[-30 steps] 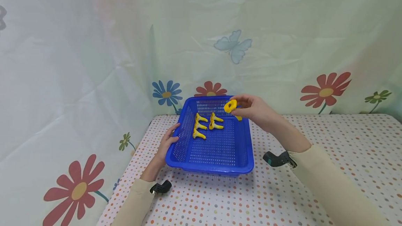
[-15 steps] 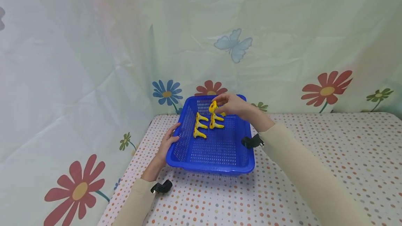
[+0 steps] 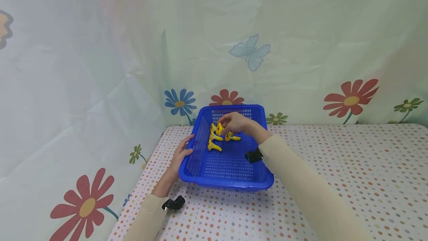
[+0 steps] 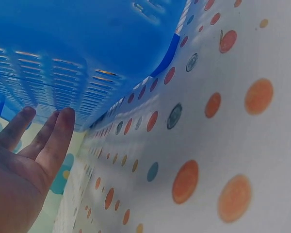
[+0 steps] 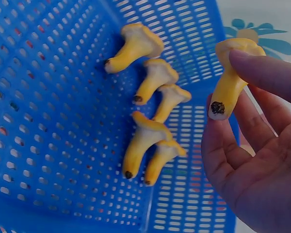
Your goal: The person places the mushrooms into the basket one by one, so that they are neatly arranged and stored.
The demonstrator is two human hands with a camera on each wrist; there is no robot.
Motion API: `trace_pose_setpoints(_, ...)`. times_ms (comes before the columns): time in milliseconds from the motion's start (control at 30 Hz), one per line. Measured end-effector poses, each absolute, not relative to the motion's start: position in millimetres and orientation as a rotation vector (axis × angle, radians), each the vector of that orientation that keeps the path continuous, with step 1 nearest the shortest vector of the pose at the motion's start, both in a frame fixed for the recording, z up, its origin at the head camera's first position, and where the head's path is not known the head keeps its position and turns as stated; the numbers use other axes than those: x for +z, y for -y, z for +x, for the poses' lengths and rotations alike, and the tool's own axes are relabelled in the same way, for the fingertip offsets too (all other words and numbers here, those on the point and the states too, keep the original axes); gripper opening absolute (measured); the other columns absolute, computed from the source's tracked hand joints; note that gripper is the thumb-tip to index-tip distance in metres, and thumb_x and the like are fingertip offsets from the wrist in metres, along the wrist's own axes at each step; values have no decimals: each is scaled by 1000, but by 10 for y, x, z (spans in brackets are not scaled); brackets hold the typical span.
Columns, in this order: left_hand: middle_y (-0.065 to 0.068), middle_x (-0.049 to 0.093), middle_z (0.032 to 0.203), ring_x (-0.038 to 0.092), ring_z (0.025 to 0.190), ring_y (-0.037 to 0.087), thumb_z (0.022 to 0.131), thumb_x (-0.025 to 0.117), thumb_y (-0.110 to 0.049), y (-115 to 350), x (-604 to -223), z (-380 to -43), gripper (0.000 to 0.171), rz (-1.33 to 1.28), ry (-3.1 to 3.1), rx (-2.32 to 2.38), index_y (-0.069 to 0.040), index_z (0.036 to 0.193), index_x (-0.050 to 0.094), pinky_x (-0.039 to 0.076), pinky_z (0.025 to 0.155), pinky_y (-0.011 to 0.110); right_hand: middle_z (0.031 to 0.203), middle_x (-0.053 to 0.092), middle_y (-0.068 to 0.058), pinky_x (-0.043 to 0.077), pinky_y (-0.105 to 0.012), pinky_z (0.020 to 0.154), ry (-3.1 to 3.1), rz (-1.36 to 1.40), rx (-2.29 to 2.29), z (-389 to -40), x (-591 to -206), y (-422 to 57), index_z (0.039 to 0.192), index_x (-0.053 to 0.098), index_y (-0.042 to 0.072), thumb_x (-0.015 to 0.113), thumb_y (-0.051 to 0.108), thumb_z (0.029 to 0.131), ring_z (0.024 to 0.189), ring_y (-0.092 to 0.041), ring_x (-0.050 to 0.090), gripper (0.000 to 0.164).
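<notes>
A blue plastic basket (image 3: 227, 186) with slotted walls holds several yellow mushrooms (image 3: 215, 146) with trumpet-shaped caps and dark stem ends. My right hand (image 3: 238, 122) is over its far half. Thumb and fingers pinch another yellow mushroom (image 5: 233, 80), cap upward in the right wrist view, apart from the ones lying in the basket. Those lie in two rows; the hand partly hides the right-hand row (image 3: 234, 138) in the head view. My left hand (image 3: 176, 161) is at the basket's left side, its fingers (image 4: 58, 138) extended against the slotted wall.
The basket stands on a dotted tablecloth (image 3: 334, 174) that spreads far to the right. A flowered curtain (image 3: 294, 47) hangs behind and along the left side. Black wrist cameras (image 3: 174, 203) are strapped to both wrists.
My right hand has carried the held mushroom left and slightly down, from the basket's far right rim to above the rows of mushrooms. The left hand has stayed at the basket's side.
</notes>
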State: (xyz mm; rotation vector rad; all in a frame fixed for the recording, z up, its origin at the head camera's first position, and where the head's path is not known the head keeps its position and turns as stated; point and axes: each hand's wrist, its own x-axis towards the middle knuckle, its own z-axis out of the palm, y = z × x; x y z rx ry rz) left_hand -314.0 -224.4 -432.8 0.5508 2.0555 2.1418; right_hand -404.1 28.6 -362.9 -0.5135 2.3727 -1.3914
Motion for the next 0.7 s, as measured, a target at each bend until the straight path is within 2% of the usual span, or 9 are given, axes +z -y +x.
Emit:
trace_pose_setpoints(167,13,16,142,26,123,38,93,29,-5,2230,-4336,-3141,49,544,-2073,2139,-18,139,20,32,89,52,100,55,-9,45,-38,75,-2417,-501,-1311,-4055,-3734,-273,104,61,11,72,6,70,83,-25,51,36)
trace_pose_setpoints(333,16,17,141,27,122,40,93,29,-5,2225,-4348,-3139,49,557,-2049,2150,-16,140,19,33,88,52,99,56,-8,46,-33,72,-2434,-443,-1250,-4081,-3858,-293,104,62,12,72,5,69,84,-24,51,36)
trace_pose_setpoints(533,14,16,142,27,123,38,93,31,-6,2221,-4357,-3153,49,571,-2049,2146,-15,140,19,33,89,51,98,56,-7,43,-36,80,-2461,-366,-1206,-4074,-3918,-285,102,62,11,72,3,68,87,-24,51,36)
trace_pose_setpoints(700,14,17,141,28,122,38,93,31,-7,2237,-4357,-3152,49,560,-2083,2125,-15,140,19,34,89,49,95,56,-6,44,-37,79,-2484,-365,-1165,-4066,-3931,-261,102,62,11,74,7,68,84,-23,52,36)
